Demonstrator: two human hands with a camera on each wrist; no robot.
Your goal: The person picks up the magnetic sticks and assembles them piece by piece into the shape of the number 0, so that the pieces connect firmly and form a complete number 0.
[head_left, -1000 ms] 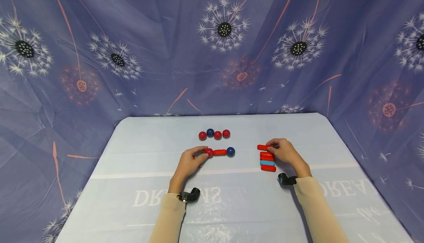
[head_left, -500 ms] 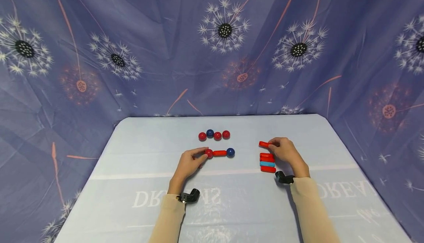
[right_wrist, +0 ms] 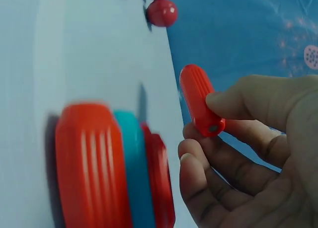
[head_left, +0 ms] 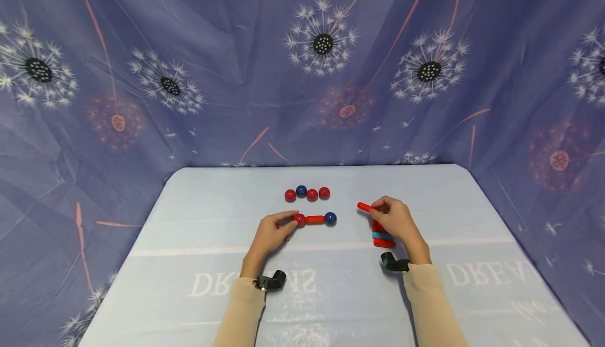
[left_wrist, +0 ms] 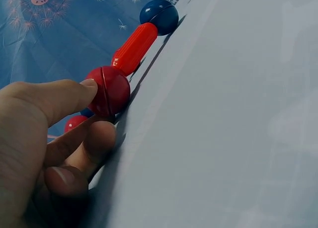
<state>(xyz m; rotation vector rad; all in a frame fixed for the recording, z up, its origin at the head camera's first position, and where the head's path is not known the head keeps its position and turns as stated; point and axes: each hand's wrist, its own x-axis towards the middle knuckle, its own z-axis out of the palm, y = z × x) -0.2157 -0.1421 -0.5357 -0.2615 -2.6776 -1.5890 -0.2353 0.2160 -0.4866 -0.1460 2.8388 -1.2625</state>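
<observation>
My left hand (head_left: 270, 235) pinches a red ball (left_wrist: 110, 91) between thumb and fingers. A red rod (head_left: 314, 219) joins that ball to a dark blue ball (head_left: 330, 218), and the three lie in a line on the table. Over on the right, my right hand (head_left: 396, 220) holds a loose red rod (right_wrist: 198, 100) between thumb and fingers, raised off the tabletop in the right wrist view. Below that hand lie several rods side by side, among them a light blue rod (head_left: 382, 235) and a red rod (head_left: 384, 243); the hand partly hides the others.
Behind the joined pieces sits a row of loose balls, with a blue ball (head_left: 301, 191) among red balls (head_left: 312, 195). A white cloth-covered table (head_left: 198, 205) bears everything. A purple dandelion-patterned curtain (head_left: 236, 100) hangs past its far edge.
My right hand has lifted a red rod away from the row of rods and carried it left, toward the joined pieces. My left hand stays on the red ball.
</observation>
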